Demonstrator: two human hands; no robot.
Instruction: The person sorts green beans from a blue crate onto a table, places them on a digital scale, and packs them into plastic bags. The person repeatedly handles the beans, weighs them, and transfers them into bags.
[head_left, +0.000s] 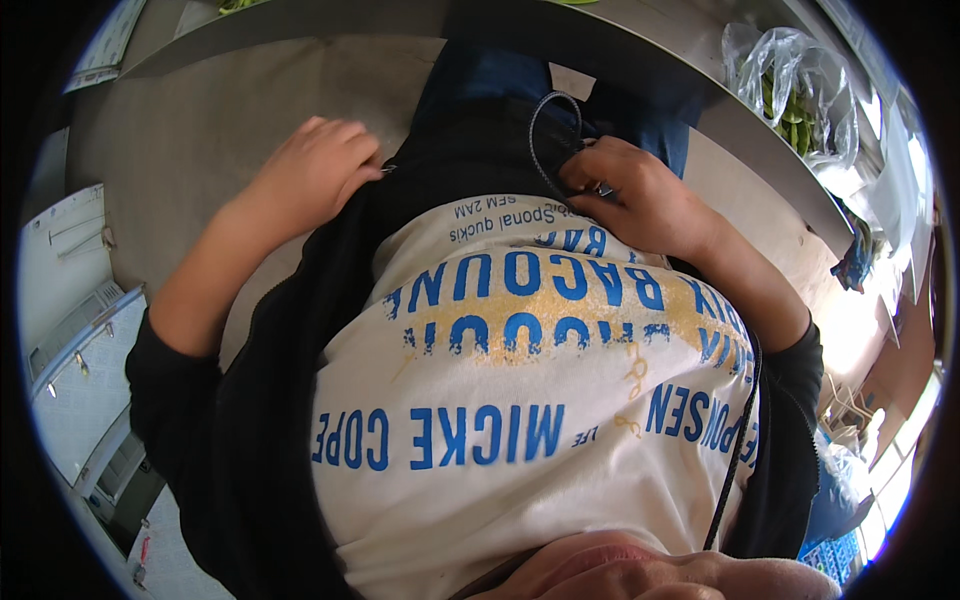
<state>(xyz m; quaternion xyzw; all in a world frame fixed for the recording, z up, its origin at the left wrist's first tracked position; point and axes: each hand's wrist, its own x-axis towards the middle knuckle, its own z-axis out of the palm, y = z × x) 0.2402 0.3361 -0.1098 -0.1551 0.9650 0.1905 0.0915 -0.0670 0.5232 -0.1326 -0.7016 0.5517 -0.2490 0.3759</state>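
Note:
I wear a black zip jacket (255, 420), hanging open over a white T-shirt (465, 375) with blue and yellow print. My left hand (319, 169) pinches one front edge of the jacket near its hem, where a small metal zipper part (388, 169) shows at the fingertips. On the other side, my right hand (637, 187) is closed around the opposite lower edge, and a bit of shiny metal shows between its fingers. A grey cord loop (532, 135) stands up beside that hand. Below the hem are blue trousers (480, 79).
A steel counter edge (637, 45) curves in front of me. On it, at the right, sits a clear plastic bag (817, 67) of green pods (787, 112). A white panel (67, 225) stands at the left, and a blue bag (836, 487) lies at the lower right.

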